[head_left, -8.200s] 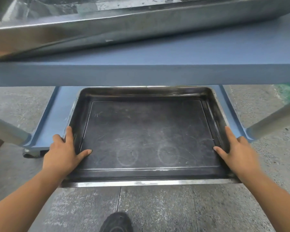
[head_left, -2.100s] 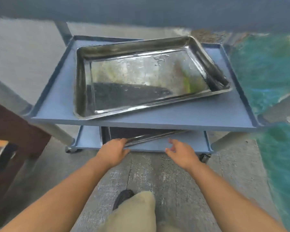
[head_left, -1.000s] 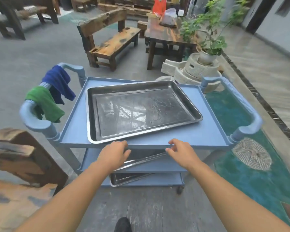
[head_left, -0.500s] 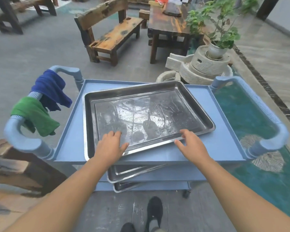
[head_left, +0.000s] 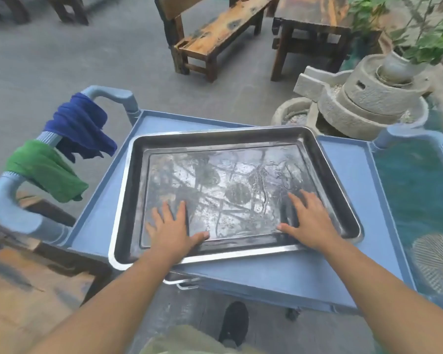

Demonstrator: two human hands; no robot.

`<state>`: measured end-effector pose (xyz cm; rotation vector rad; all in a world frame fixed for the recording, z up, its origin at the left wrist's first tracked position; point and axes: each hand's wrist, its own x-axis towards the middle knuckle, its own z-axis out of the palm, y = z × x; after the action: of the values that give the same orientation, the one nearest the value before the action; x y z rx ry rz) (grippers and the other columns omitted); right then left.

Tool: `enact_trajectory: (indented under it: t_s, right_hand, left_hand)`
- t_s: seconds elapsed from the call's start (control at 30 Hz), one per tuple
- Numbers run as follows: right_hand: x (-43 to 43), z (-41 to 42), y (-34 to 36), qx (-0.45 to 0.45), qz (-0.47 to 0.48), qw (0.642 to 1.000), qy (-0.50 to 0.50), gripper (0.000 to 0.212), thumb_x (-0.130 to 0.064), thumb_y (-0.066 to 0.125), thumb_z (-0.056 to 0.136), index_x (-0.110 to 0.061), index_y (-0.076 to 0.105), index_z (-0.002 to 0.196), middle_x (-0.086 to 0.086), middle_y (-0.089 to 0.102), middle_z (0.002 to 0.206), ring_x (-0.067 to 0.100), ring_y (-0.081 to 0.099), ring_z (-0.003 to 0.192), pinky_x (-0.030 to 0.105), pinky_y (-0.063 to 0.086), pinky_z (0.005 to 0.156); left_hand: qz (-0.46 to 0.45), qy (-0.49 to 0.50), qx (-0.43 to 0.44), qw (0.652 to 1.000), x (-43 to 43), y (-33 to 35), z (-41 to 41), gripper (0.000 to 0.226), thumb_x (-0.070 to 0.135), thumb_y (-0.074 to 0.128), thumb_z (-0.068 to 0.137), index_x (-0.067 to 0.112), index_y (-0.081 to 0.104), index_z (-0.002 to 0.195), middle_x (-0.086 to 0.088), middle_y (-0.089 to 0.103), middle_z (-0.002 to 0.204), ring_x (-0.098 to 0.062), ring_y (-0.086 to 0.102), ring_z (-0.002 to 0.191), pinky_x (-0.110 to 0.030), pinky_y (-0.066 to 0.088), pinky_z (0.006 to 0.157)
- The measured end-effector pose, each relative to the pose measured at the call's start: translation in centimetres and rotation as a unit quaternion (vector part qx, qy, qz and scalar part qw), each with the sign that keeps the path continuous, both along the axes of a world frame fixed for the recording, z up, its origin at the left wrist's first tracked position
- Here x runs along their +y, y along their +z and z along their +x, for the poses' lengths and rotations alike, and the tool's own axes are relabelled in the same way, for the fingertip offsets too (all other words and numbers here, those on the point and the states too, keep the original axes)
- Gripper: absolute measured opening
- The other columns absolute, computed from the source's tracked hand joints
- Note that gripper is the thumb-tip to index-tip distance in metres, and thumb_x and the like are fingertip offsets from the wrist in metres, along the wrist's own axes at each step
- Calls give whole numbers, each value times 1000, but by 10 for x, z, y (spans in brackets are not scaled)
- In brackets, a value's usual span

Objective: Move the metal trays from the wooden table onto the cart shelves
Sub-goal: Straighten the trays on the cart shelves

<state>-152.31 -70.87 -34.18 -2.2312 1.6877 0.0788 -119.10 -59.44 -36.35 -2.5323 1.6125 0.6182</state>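
A large shiny metal tray (head_left: 230, 139) lies on the top shelf of the blue cart (head_left: 348, 190), turned a little askew. My left hand (head_left: 172, 231) lies flat inside the tray near its front left, fingers straight and spread. Flat on the tray's front right, my right hand (head_left: 310, 221) also has its fingers spread. Under the top shelf's front edge, the corners of lower trays (head_left: 182, 282) peek out.
A blue cloth (head_left: 79, 126) and a green cloth (head_left: 46, 169) hang on the cart's left handle (head_left: 13, 213). A wooden table (head_left: 18, 284) is at the lower left. A bench (head_left: 215, 29), a dark table and a stone mill with a plant (head_left: 363, 98) stand beyond the cart.
Both hands have moved from the tray's front rim forward onto its floor. The tray has turned slightly on the shelf, and my view has moved closer over the cart.
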Motion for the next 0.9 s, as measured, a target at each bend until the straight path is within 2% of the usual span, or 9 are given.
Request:
enact_trajectory:
  t_s: [0.1,0.2,0.3,0.53,0.77,0.9]
  right_hand:
    - [-15,0,-12,55,35,998,9,114,-88,54,64,-41,1,154,-1,-15,163,29,-16,149,63,7,116]
    - [-26,-1,-20,74,79,994,-9,125,-97,48,53,-46,-11,151,-3,-27,161,31,-22,148,70,4,112]
    - [-29,1,-25,77,99,992,-21,129,-101,42,49,-46,-15,150,-1,-29,161,32,-24,147,70,0,113]
    - [-25,5,-24,58,100,992,-57,127,-98,47,51,-47,-13,151,-2,-28,161,30,-26,147,68,-7,112]
    - [-10,11,-29,46,97,989,-99,128,-100,44,50,-46,-12,151,-1,-27,161,32,-25,147,69,-6,111]
    - [0,14,-28,46,100,987,-117,127,-100,43,51,-45,-11,152,0,-27,161,33,-24,147,69,-6,112]
  left_hand:
    - [24,1,-7,1000,-6,-8,-2,122,100,31,59,38,-17,152,-19,-21,162,-49,-15,146,-72,1,111]
    - [33,-6,-9,999,-10,-13,2,124,103,24,54,40,-21,150,-19,-23,161,-51,-18,145,-73,0,109]
    - [29,-15,-12,999,-17,-15,9,125,105,24,52,41,-21,150,-18,-23,161,-51,-18,145,-74,0,109]
    - [37,-46,5,998,-38,-5,17,121,104,24,46,52,-19,147,-17,-24,161,-52,-21,144,-76,-1,108]
    - [54,-91,0,994,-55,3,28,119,99,34,53,51,-18,149,-18,-26,160,-52,-22,144,-77,0,109]
    - [57,-111,3,992,-62,3,34,121,100,30,49,51,-17,149,-18,-25,161,-51,-22,144,-77,-1,108]
